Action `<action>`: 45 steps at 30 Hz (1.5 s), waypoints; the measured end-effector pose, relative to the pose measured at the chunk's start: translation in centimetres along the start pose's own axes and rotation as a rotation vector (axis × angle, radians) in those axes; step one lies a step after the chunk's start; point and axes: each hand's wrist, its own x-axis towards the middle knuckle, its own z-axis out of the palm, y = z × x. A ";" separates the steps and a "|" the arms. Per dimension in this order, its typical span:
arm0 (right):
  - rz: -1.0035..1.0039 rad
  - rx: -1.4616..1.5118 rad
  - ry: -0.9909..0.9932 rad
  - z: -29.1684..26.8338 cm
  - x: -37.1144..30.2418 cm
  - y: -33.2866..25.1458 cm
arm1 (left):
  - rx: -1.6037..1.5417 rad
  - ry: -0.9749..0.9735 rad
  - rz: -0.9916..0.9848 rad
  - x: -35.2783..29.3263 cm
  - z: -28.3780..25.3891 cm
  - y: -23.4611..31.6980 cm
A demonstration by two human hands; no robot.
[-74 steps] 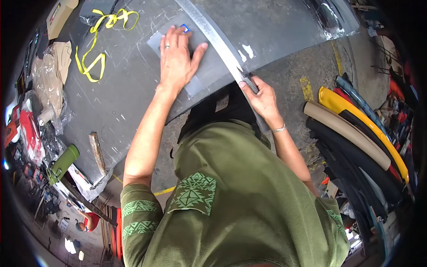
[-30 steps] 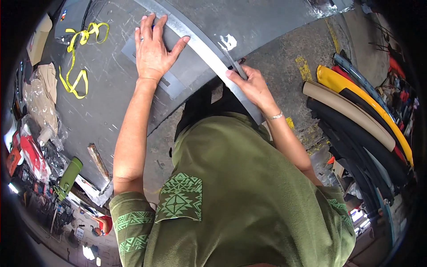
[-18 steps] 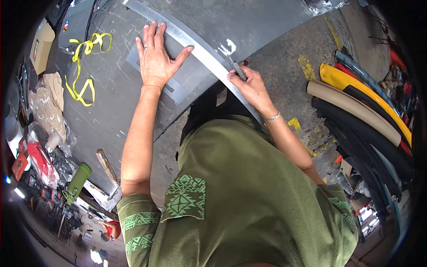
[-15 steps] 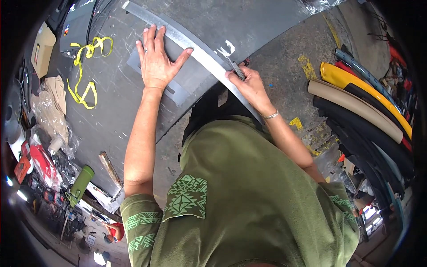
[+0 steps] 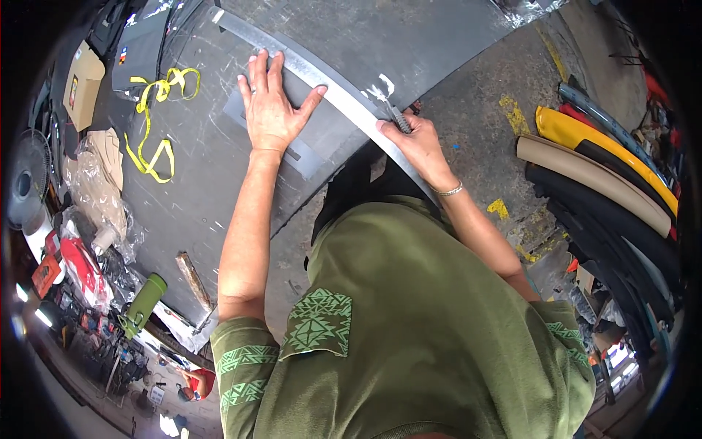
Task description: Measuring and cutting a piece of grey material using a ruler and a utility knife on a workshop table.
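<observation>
A long metal ruler lies slantwise across a dark grey sheet on the table. My left hand rests on it with the fingers spread, the fingertips and thumb pressing along its near edge. At the ruler's nearer end, my right hand is closed round a slim tool with a grey ribbed handle, which looks like a cutter knife. Its thumb touches the ruler. The tool's tip points away from me, beside a white mark on the dark surface. My fingers partly hide the handle.
A yellow strap lies loosely on the left of the dark table. Farther left are a cardboard box, plastic-wrapped goods and a fan. Rolls of material, including a beige roll, are stacked at the right.
The whole view has shifted slightly to the right and down. Both hands keep nearly the same places along the ruler, and the right hand still holds the ribbed tool.
</observation>
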 end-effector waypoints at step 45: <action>-0.199 -0.081 -0.007 -0.1 1.4 2.0 | -0.007 0.033 0.031 0.0 0.3 -0.4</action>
